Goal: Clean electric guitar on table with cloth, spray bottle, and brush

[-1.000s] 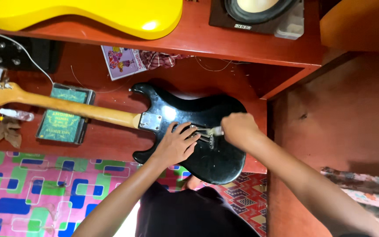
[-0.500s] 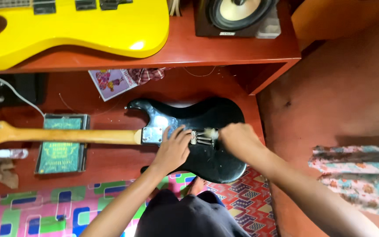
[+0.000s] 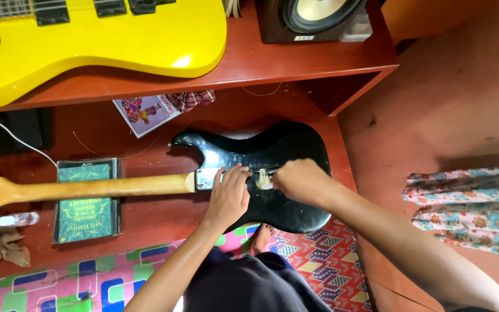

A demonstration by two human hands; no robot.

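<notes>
Left hand (image 3: 227, 196) lies flat, fingers apart, on the black guitar (image 3: 284, 156); right hand (image 3: 298, 180) is pinched together on a small pale pad (image 3: 264, 181) against its body.

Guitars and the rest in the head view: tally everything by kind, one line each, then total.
Guitars: 2, black guitar under both hands, yellow guitar on the shelf
Speakers: 1, speaker
Books: 1, green book
Magazines: 1, magazine
Hands: 2, left hand, right hand
Total: 7
</notes>
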